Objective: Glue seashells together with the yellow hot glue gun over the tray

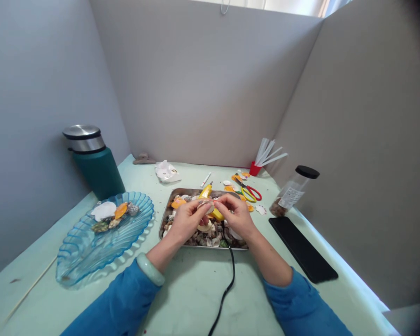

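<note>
Over a metal tray (165, 223) of seashells, both my hands meet with fingers close together. My left hand (186, 220) is closed on a small pale shell (206, 208), held between thumb and fingers. My right hand (236, 214) pinches at the shell's right side, where a bit of orange-red shows; what these fingertips grip is too small to name. Behind and partly under my hands lies a yellow hot glue gun (206, 192) on the shells. Its black cord (232, 275) runs over the tray's front edge toward me.
Left: a blue scalloped dish (87, 254) with several shells, a green bottle (100, 172) and a thin stick (33, 285). Right: scissors (251, 192), orange and white pieces, a red cup (255, 169) of glue sticks, a clear jar (291, 193) and a black slab (303, 249). Grey panels surround the table.
</note>
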`<state>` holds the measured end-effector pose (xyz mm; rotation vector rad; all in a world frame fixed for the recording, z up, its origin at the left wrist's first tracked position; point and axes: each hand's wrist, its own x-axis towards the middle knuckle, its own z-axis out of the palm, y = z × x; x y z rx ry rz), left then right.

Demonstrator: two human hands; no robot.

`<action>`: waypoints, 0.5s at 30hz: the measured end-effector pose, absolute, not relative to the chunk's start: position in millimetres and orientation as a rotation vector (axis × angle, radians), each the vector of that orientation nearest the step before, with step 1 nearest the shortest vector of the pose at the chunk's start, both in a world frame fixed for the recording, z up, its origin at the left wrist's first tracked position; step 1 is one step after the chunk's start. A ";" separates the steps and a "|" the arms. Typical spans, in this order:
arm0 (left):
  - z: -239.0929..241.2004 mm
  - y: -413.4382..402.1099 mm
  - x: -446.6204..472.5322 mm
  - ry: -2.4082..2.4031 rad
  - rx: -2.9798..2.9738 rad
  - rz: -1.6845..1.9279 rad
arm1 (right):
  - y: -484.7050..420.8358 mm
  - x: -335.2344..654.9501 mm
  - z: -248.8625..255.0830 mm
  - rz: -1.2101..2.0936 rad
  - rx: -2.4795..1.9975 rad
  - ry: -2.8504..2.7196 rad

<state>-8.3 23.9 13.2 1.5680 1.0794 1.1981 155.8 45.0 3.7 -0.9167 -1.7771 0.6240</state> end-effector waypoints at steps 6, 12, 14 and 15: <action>12.2 23.7 -9.4 1.095 1.602 1.214 | 45.1 155.4 3.1 0.603 -0.914 -1.780; 9.2 26.0 -10.4 1.101 1.605 1.231 | 44.9 154.7 3.6 0.620 -0.916 -1.776; 9.0 26.4 -10.5 1.102 1.607 1.232 | 44.8 154.5 4.0 0.619 -0.912 -1.777; 9.3 26.3 -10.6 1.101 1.611 1.229 | 44.7 154.5 4.0 0.617 -0.911 -1.778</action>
